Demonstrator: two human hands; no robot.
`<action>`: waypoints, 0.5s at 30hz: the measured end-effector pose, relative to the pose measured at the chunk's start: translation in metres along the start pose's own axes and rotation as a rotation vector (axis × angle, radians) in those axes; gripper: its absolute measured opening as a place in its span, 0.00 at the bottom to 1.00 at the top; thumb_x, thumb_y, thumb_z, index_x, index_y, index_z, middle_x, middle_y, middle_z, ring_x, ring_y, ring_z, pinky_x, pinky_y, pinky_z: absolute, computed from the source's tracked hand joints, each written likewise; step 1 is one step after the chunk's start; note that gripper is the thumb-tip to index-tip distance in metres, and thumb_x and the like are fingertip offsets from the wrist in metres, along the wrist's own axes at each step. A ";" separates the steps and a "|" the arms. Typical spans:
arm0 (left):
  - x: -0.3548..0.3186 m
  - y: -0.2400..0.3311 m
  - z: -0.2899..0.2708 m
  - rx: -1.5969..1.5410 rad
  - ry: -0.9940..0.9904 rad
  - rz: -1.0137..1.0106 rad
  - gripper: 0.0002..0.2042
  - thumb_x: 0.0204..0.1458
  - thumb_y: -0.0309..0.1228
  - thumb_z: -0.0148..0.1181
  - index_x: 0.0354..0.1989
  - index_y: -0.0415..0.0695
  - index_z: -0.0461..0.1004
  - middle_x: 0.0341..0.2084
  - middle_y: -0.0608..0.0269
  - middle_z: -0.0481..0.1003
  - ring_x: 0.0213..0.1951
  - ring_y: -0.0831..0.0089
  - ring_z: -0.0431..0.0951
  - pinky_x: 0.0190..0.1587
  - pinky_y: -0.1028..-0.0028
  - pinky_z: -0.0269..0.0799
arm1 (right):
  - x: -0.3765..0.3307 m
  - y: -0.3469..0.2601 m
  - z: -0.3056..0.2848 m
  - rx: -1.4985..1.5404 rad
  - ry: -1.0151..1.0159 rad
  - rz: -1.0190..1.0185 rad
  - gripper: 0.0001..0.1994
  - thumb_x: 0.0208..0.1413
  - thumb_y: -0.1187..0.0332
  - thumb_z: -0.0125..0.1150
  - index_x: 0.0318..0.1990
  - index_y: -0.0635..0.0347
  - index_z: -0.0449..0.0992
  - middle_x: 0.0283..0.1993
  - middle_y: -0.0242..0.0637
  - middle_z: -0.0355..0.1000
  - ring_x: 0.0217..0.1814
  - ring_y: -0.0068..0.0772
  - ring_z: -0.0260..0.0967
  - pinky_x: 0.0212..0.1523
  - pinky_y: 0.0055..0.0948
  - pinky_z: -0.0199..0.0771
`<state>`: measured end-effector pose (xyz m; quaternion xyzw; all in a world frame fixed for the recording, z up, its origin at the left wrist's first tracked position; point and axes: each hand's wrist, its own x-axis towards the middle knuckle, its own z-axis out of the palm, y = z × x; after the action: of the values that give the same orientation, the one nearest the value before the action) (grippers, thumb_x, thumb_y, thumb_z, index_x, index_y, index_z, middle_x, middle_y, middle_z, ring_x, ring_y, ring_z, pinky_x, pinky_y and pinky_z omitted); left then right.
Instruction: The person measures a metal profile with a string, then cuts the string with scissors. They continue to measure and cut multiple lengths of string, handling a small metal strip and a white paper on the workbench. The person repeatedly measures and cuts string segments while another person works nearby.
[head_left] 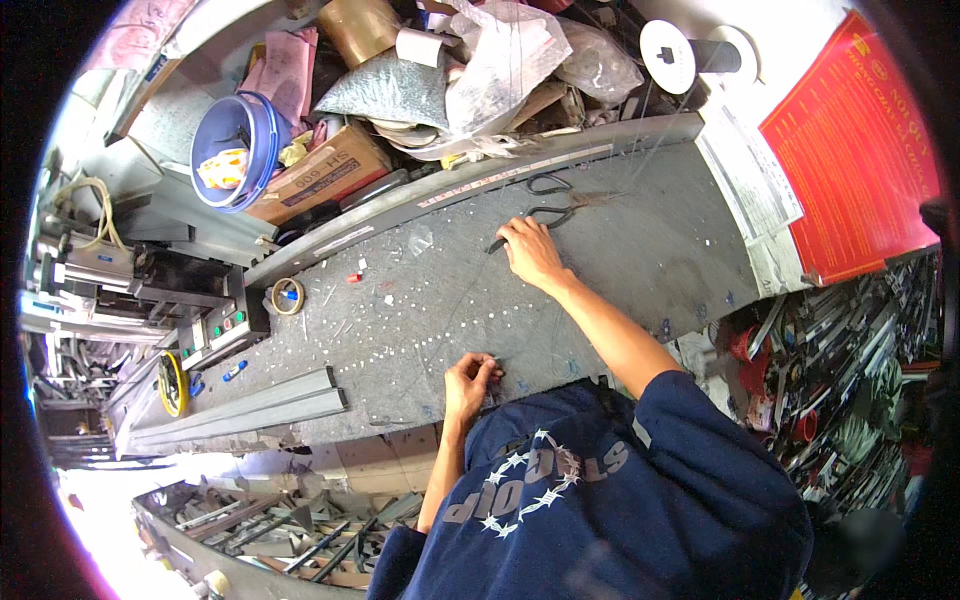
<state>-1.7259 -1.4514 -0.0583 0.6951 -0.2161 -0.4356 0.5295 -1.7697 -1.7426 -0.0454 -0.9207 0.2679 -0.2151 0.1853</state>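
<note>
My right hand (530, 252) reaches across the grey work table (620, 250), its fingers bent down over a small dark piece (494, 246) whose end sticks out on the left. What the piece is, I cannot make out. Just beyond the fingertips lies a pair of scissors (590, 200) with black loop handles. Close to my body at the near table edge, my left hand (468, 386) is closed in a pinch. Whatever sits between its fingertips is too small to name.
White bits litter the table around a tape roll (288, 296). Long grey profiles (250, 408) lie at the left front, near a machine (215, 325). Behind the back ledge stand a blue bucket (262, 150) and a cardboard box (325, 175). A wire spool (715, 56) hangs at the back right.
</note>
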 end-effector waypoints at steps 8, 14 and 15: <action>0.001 0.000 0.003 -0.004 0.056 -0.032 0.06 0.64 0.25 0.61 0.41 0.32 0.78 0.32 0.56 0.82 0.35 0.70 0.86 0.39 0.72 0.83 | 0.021 0.013 -0.005 -0.149 -0.177 -0.168 0.08 0.54 0.75 0.62 0.42 0.57 0.80 0.50 0.36 0.72 0.58 0.42 0.64 0.54 0.50 0.60; 0.007 0.006 -0.002 -0.270 0.076 -0.094 0.06 0.65 0.26 0.59 0.36 0.35 0.76 0.28 0.61 0.78 0.34 0.67 0.83 0.43 0.68 0.80 | 0.005 -0.015 -0.070 0.178 -0.199 -0.059 0.06 0.59 0.71 0.62 0.41 0.58 0.81 0.39 0.37 0.78 0.45 0.32 0.75 0.45 0.36 0.67; 0.006 0.007 -0.002 -0.304 0.098 -0.085 0.06 0.64 0.26 0.59 0.35 0.36 0.76 0.25 0.62 0.76 0.34 0.66 0.81 0.47 0.67 0.79 | -0.008 -0.020 -0.082 0.417 -0.242 0.089 0.06 0.60 0.70 0.63 0.42 0.58 0.81 0.38 0.36 0.80 0.42 0.29 0.76 0.43 0.33 0.69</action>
<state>-1.7199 -1.4568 -0.0541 0.6360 -0.0924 -0.4509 0.6195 -1.8083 -1.7411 0.0298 -0.8690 0.2337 -0.1458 0.4111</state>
